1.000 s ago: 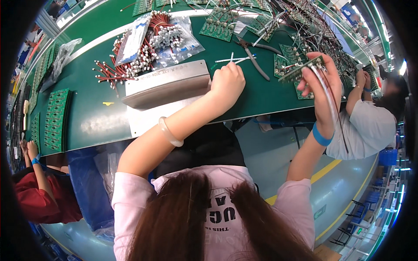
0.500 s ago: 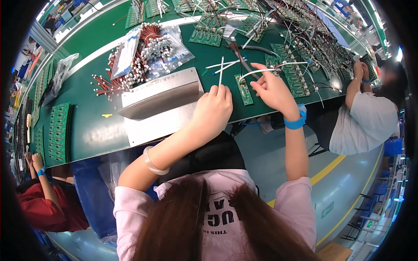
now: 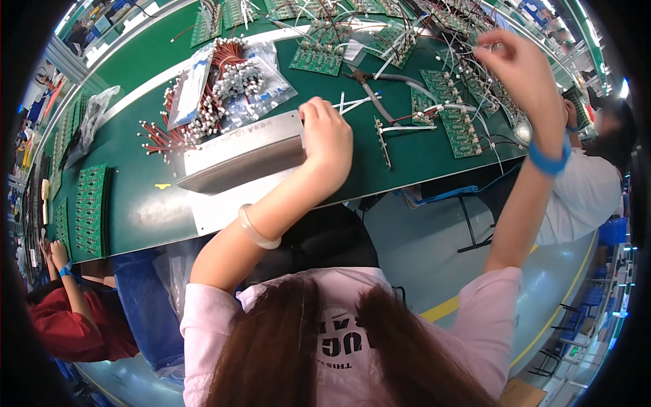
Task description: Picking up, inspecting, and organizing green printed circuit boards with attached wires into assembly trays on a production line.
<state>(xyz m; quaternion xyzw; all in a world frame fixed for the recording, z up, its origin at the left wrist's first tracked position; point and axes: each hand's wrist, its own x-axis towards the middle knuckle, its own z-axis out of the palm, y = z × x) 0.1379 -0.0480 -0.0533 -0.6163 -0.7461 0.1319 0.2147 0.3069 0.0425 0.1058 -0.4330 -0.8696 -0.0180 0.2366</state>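
Positioning of the hands: two, well apart. The left hand [image 3: 327,144] is at the right end of one metal bracket [image 3: 241,154], fingers bent against it; whether they clamp it cannot be told. The right hand [image 3: 521,71] is raised over the right end of the table [image 3: 129,146], fingers curled; whether they hold anything cannot be told.

The bracket is near the table's front edge, above one flat metal plate [image 3: 220,208] reaching that edge. One narrow circuit board [image 3: 383,142] is on its edge right of the left hand, near the front edge. Behind it is one pair of pliers [image 3: 377,102], jaws parted toward the rear edge. At least two white strips [image 3: 359,103] are just left of the pliers.

Wired circuit boards [image 3: 461,132], too many to count, cover the right end. One bundle of red-wired connectors [image 3: 227,78] is behind the bracket. One yellow piece [image 3: 163,186] is left of it. One stack of green boards [image 3: 91,210] is by the front left corner.
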